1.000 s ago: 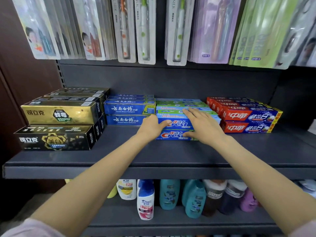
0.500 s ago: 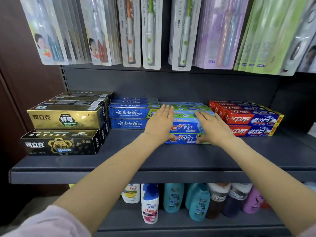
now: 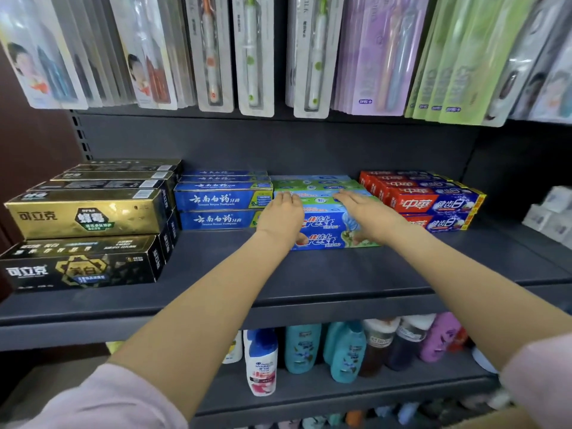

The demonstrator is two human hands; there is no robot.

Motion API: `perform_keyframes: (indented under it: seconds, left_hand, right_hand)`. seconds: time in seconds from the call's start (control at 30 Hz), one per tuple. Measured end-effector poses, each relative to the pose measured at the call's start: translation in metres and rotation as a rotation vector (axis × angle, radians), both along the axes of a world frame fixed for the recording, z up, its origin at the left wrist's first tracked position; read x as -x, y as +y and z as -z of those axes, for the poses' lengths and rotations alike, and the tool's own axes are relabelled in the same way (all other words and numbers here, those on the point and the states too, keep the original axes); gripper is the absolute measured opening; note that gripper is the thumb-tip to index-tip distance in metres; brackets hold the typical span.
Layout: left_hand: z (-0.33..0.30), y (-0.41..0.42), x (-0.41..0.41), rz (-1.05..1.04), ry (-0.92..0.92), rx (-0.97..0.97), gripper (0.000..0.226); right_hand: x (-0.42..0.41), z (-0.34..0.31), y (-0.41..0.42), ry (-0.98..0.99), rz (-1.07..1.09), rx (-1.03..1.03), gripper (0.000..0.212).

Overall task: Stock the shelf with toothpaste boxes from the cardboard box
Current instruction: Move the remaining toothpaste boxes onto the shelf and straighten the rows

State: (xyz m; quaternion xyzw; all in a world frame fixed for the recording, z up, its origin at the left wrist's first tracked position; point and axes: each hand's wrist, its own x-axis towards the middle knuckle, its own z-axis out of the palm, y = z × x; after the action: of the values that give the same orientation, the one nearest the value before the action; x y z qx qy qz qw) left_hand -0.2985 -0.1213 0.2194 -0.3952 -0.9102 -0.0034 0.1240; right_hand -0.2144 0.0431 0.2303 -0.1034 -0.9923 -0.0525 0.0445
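Blue and green Crest toothpaste boxes lie stacked two high at the middle of the dark shelf. My left hand lies flat over the left end of the front stack, fingers straight and pointing to the back. At the right end my right hand lies flat on the top box, its thumb down the front face. A tan corner of the cardboard box shows at the bottom right.
Gold and black boxes fill the shelf's left, blue boxes sit beside the Crest stack, red boxes on its right. Toothbrush packs hang above. Shampoo bottles stand on the lower shelf. White boxes sit far right.
Both hands slid further back along the Crest stack, and their fingers went from curled at the front to flat on top. The camera view pulled back and down.
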Motion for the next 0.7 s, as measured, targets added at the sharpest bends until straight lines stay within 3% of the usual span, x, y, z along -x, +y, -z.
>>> perform_keyframes:
  seconds: [0.2,0.37,0.6,0.7]
  left_hand:
    - [-0.006,0.000,-0.014,-0.056,-0.090,0.029,0.098]
    - [0.000,0.023,-0.051,-0.030,0.130,0.006,0.089]
    - [-0.005,0.122,-0.104,0.114,0.103,-0.239,0.055]
    - [-0.012,0.170,-0.114,0.084,0.106,-0.245,0.054]
  right_hand:
    - [-0.016,0.017,-0.007,0.228,0.152,-0.080,0.086]
    - [-0.060,0.027,0.012,0.342,0.105,0.160,0.091]
    - [-0.123,0.016,0.099,0.375,0.134,0.358,0.082]
    - [-0.132,0.013,0.149,0.409,0.133,0.479,0.084]
